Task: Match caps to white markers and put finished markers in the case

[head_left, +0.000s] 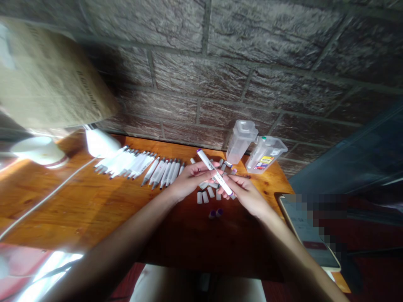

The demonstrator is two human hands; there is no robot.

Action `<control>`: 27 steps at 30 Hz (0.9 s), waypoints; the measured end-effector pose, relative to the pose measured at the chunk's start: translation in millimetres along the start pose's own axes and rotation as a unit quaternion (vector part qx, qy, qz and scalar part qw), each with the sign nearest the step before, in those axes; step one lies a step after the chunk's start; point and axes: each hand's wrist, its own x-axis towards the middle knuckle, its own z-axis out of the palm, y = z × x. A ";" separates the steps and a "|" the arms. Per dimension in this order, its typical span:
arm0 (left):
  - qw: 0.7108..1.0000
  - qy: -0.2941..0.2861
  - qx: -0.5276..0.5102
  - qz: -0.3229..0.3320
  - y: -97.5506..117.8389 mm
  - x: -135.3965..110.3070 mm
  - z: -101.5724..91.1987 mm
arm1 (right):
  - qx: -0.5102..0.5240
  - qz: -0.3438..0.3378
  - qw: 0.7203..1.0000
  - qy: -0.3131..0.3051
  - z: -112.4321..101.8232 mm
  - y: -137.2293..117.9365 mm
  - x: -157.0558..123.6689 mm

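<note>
A white marker with purple ends [206,160] is held slantwise above the table between both hands. My left hand [190,179] is closed around its upper part, fingers and thumb on the barrel. Lower down, my right hand [244,191] pinches the same marker near its other end. Several loose white and grey caps [205,197] lie on the table under and around my hands. Nearer to me lie two purple caps [215,213], side by side. To the left, a long row of uncapped white markers [135,163] stretches along the table.
Two clear plastic containers [241,140] stand at the back right by the stone wall. A lamp [100,142] with a wide shade and a white bowl-like dish [40,151] are at the left. A white cable [47,199] crosses the table. A tablet [310,235] rests at the right edge.
</note>
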 end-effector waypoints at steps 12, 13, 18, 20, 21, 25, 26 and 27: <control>0.999 0.051 -0.015 0.007 -1.8 2.0 7.6 | 0.030 0.022 0.998 -0.049 0.7 0.9 -3.3; 0.999 0.048 -0.011 0.003 -2.0 1.9 8.0 | 0.033 0.019 0.998 -0.056 0.6 1.3 -3.5; 0.999 0.048 -0.002 -0.004 -2.6 0.9 8.0 | 0.046 0.009 0.996 -0.081 -0.5 2.2 -3.7; 0.999 0.048 -0.002 -0.004 -3.4 0.9 7.3 | 0.045 0.011 0.996 -0.080 -0.8 3.3 -3.4; 0.999 0.048 -0.004 -0.003 -3.9 1.0 6.9 | 0.043 0.012 0.996 -0.078 -1.0 3.9 -3.2; 0.999 0.041 -0.009 -0.004 -4.9 1.0 6.0 | 0.046 0.021 0.997 -0.063 -1.3 5.0 -3.2; 0.999 0.039 -0.009 -0.003 -4.7 0.7 6.0 | 0.047 0.024 0.997 -0.060 -1.2 4.8 -3.3; 0.999 0.037 -0.008 -0.002 -4.4 0.5 6.1 | 0.049 0.026 0.997 -0.058 -1.0 4.3 -3.4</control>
